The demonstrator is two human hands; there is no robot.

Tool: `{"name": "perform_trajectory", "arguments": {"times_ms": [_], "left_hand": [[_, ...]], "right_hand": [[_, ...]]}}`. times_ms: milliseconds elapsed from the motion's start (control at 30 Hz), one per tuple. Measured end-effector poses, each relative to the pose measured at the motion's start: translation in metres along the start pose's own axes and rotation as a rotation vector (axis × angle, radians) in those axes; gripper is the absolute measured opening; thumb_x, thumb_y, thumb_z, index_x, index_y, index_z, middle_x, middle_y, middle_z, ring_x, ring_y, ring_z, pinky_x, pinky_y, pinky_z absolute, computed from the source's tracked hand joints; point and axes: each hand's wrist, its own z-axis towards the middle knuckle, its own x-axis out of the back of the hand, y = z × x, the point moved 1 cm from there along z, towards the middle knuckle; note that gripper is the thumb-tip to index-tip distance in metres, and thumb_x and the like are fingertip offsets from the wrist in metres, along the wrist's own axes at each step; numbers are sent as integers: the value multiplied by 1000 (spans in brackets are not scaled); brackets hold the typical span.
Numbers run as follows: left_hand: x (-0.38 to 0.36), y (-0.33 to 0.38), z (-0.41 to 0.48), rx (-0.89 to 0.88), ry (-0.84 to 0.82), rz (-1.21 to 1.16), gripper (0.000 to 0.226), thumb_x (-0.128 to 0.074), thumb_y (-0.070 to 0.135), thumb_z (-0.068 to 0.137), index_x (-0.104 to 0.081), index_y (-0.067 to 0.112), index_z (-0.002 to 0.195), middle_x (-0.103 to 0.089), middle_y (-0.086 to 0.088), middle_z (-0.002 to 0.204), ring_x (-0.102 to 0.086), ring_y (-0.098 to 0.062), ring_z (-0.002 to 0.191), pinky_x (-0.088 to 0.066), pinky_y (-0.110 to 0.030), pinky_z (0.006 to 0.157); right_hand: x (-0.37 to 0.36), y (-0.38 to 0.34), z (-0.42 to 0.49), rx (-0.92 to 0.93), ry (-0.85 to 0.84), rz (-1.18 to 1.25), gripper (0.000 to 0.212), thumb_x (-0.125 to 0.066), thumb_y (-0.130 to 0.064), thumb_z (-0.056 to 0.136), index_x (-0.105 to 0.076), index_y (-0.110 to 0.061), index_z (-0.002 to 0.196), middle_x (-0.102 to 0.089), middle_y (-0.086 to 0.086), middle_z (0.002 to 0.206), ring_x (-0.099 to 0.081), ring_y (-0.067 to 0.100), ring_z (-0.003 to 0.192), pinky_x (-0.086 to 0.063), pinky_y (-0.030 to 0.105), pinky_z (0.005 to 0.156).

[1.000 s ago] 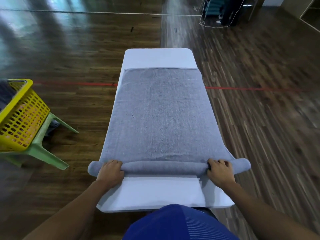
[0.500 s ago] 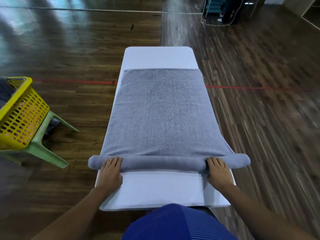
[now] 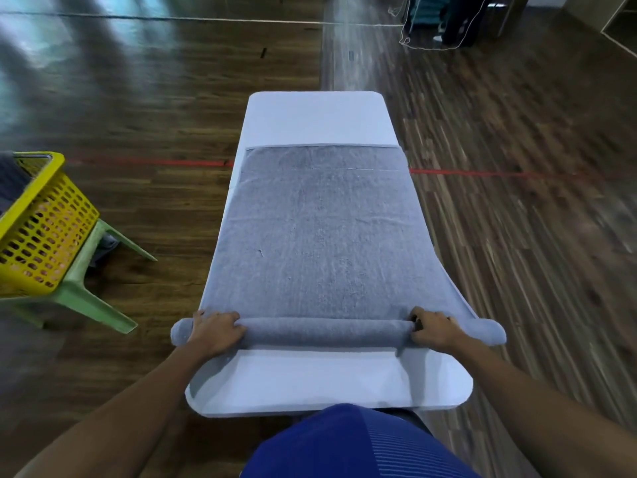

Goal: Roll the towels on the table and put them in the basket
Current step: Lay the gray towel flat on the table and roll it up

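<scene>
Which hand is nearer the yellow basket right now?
Left. The left hand grips the towel roll at its end toward the yellow basket; the right hand grips the opposite end, farther away.

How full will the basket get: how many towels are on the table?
1: the grey towel spread along the table, its near end rolled, gripped by the left hand and right hand. Others beneath would be hidden.

Grey towel (image 3: pixel 324 236) flat on white table (image 3: pixel 317 115) — near end rolled; yellow basket (image 3: pixel 38 229) left
</scene>
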Motion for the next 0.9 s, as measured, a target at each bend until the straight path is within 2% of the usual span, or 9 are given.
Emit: {"name": "perform_trajectory", "arguments": {"times_ms": [133, 233, 267, 333, 433, 567, 667, 767, 900], "left_hand": [[0, -4, 1, 6, 266, -128, 23, -60, 29, 87, -61, 19, 108, -58, -6, 112, -51, -30, 109, -36, -48, 96], [-1, 3, -3, -66, 445, -139, 8, -66, 11, 82, -63, 9, 89, -60, -11, 89, -56, -32, 83, -47, -44, 72], [-3, 6, -5, -86, 448, -126, 2, -62, 9, 84, -63, 9, 86, -61, -11, 85, -58, -31, 79, -48, -42, 70], [-12, 12, -8, -57, 416, -126, 17, -50, 9, 89, -67, 5, 90, -66, -14, 88, -61, -31, 81, -51, -43, 75], [-19, 18, -12, -34, 349, -172, 34, -52, 14, 86, -65, 0, 114, -66, -19, 112, -61, -33, 104, -47, -45, 96], [-22, 10, -12, -57, 244, -133, 53, -59, 17, 83, -51, 8, 135, -54, -12, 136, -49, -26, 125, -34, -39, 111], [-16, 1, -4, -95, 233, -135, 39, -56, 22, 83, -60, 12, 121, -61, -9, 123, -54, -24, 113, -39, -38, 104], [0, -1, 2, -161, 103, 56, 22, -50, 34, 87, -61, 18, 97, -65, -3, 106, -56, -20, 96, -39, -35, 92], [9, -5, 7, -153, -57, 29, 21, -47, 38, 90, -56, 21, 82, -61, 1, 88, -52, -15, 80, -39, -34, 87]], "right_hand": [[-8, 7, -2, 21, 435, -160, 27, -66, -29, 78, -53, -21, 100, -50, 2, 102, -49, 28, 97, -34, 39, 77], [-18, 8, -4, 95, 606, -134, 17, -72, -8, 75, -59, -12, 86, -55, 8, 88, -54, 33, 81, -35, 37, 64], [-21, 7, -5, 95, 585, -107, 20, -70, -4, 72, -60, -11, 87, -55, 9, 90, -55, 34, 83, -36, 38, 65], [-26, 3, -8, 57, 500, -115, 34, -67, -7, 71, -58, -13, 103, -56, 6, 106, -53, 31, 100, -41, 40, 79], [-29, 2, -10, 36, 425, -181, 54, -65, -16, 75, -50, -18, 128, -52, 1, 129, -45, 25, 123, -33, 39, 106], [-19, -7, -5, -8, 428, -214, 47, -53, -15, 87, -45, -24, 133, -50, -3, 134, -40, 21, 130, -21, 40, 114], [-10, -9, -4, -17, 352, -265, 44, -52, -22, 87, -46, -29, 130, -53, -5, 130, -42, 21, 126, -21, 40, 111], [4, -5, -4, 5, 235, -279, 39, -53, -34, 83, -54, -34, 121, -59, -6, 123, -46, 19, 120, -25, 41, 108], [14, -5, -6, -37, 45, -230, 29, -47, -39, 86, -59, -34, 112, -62, -4, 120, -50, 19, 116, -25, 43, 104]]}}
